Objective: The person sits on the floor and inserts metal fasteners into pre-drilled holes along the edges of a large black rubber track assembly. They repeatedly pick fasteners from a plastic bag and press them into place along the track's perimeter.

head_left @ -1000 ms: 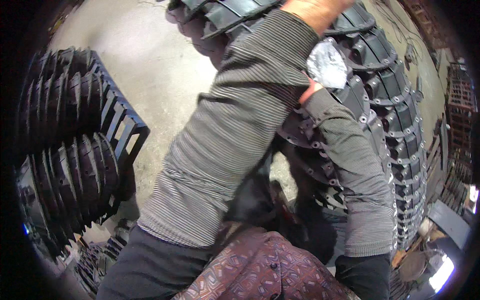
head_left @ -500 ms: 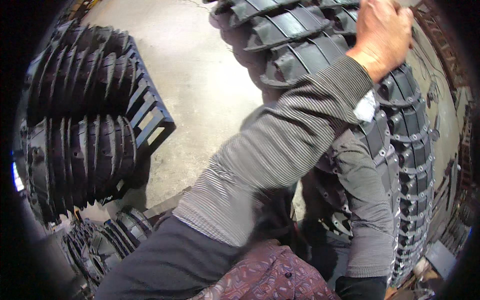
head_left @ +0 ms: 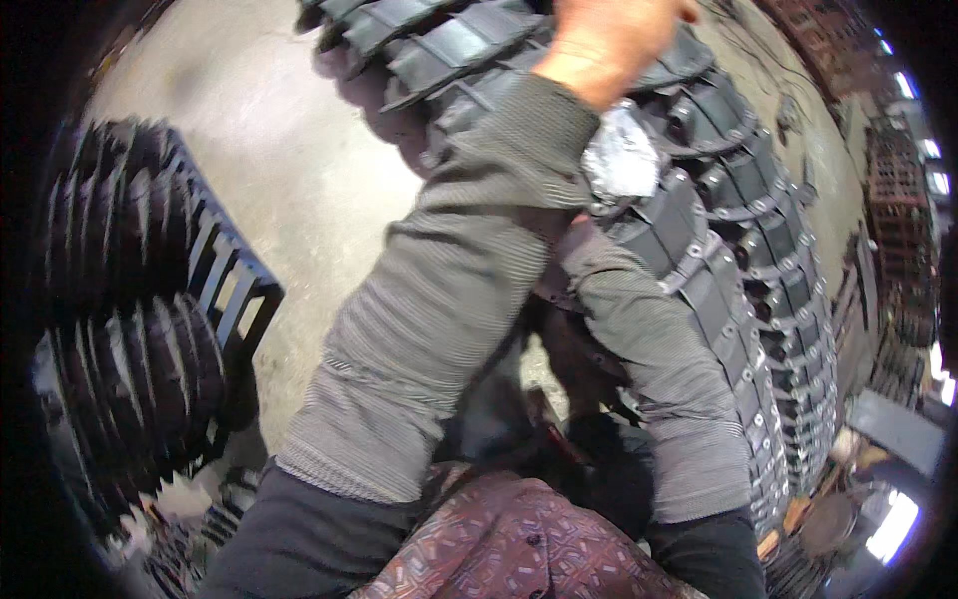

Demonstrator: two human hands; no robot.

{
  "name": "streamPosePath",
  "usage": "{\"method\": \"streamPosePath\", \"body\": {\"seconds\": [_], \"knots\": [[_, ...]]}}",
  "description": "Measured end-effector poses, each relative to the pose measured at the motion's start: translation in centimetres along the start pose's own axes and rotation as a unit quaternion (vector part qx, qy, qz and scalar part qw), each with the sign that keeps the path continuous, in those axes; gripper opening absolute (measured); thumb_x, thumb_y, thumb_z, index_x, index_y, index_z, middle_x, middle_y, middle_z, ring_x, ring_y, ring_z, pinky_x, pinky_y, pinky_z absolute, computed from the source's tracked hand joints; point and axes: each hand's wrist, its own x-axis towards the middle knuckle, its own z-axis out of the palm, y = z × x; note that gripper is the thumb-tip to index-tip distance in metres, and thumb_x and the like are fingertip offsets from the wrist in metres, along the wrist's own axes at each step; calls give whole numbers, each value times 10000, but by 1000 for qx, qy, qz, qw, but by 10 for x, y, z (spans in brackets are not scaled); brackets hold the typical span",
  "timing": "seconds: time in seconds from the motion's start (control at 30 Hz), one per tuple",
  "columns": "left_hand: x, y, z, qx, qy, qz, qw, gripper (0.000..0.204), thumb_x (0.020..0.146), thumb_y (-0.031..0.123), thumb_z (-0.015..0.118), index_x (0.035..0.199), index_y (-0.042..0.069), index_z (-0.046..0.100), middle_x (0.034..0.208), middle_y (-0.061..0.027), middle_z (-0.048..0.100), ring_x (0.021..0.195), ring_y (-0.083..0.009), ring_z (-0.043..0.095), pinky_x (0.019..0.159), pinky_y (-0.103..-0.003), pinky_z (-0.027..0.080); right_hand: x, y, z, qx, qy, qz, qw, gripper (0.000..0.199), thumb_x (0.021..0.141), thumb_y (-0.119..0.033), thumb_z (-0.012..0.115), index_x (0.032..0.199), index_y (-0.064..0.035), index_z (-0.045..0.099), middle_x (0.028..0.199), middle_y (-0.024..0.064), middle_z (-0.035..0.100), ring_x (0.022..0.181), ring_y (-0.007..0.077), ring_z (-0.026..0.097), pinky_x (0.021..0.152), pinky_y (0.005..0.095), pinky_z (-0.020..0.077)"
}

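My left hand (head_left: 619, 40) reaches over rows of dark grey, ribbed, curved parts (head_left: 459, 45) at the top of the view. Its back and wrist show, but the upper edge cuts off most of the fingers. Just below that wrist is a crumpled white piece of cloth or paper (head_left: 624, 155), lying against the parts. My right forearm, in a striped grey sleeve (head_left: 659, 369), runs up beside the stacked segments (head_left: 738, 200). Where my right hand (head_left: 574, 240) begins, my left cuff covers it, so its fingers and any grip are hidden.
On the left, similar ribbed parts (head_left: 130, 369) are stacked by a dark slatted pallet (head_left: 235, 285). Pale concrete floor (head_left: 249, 110) lies between the stacks. A grey panel (head_left: 893, 429) and rusty racks (head_left: 898, 190) line the right, with cables on the floor nearby.
The view has swung to the right, so the pallet sits farther left. My left hand and the white piece have shifted left and upward in the picture. The right forearm has moved along with them.
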Motion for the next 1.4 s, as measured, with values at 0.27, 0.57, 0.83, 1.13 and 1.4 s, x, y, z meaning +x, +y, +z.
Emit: {"method": "streamPosePath", "body": {"seconds": [0.27, 0.57, 0.83, 1.13, 1.4], "knots": [[-8, 21, -4, -3, -5, -34, 999, 324, 1016, 257, 624, 924, -37, 726, 671, -71, 705, 526, -89, 607, 485, -246, 445, 25, -20, -117, -169, 103, 152, 968, 300, 980, -316, 612, 886, -49, 711, 800, 219, 702, 767, 424, 697, 692, 497, 558], [-12, 13, 12, -26, -26, 18, 999, 296, 1020, 237, 619, 965, -40, 708, 663, -57, 672, 525, -93, 594, 484, -234, 424, 42, 66, -131, -184, -98, 116, 971, 171, 836, -78, 575, 927, 18, 683, 947, 291, 697, 949, 482, 681, 824, 549, 534], [-18, 17, 21, -28, -63, -9, 998, 312, 1029, 243, 608, 1008, -51, 711, 682, -68, 682, 536, -91, 577, 486, -236, 405, 34, 60, -137, -96, -101, 112, 984, 177, 812, -68, 590, 928, 17, 694, 964, 290, 701, 989, 457, 684, 828, 510, 542], [-17, 19, 36, 11, -51, 9, 999, 320, 1019, 239, 604, 990, -56, 726, 677, -89, 699, 521, -97, 565, 495, -249, 416, 27, 36, -151, -49, 14, 123, 991, 134, 887, -129, 641, 945, -9, 629, 978, 260, 705, 962, 442, 689, 817, 476, 559], [-25, 26, 44, -10, -71, 41, 997, 299, 996, 202, 618, 976, -74, 731, 686, -84, 704, 548, -109, 606, 502, -257, 442, -69, -27, -172, 317, 14, 356, 879, 264, 1013, -133, 611, 1199, 47, 667, 998, 118, 754, 778, 143, 694, 683, 282, 565]]}}
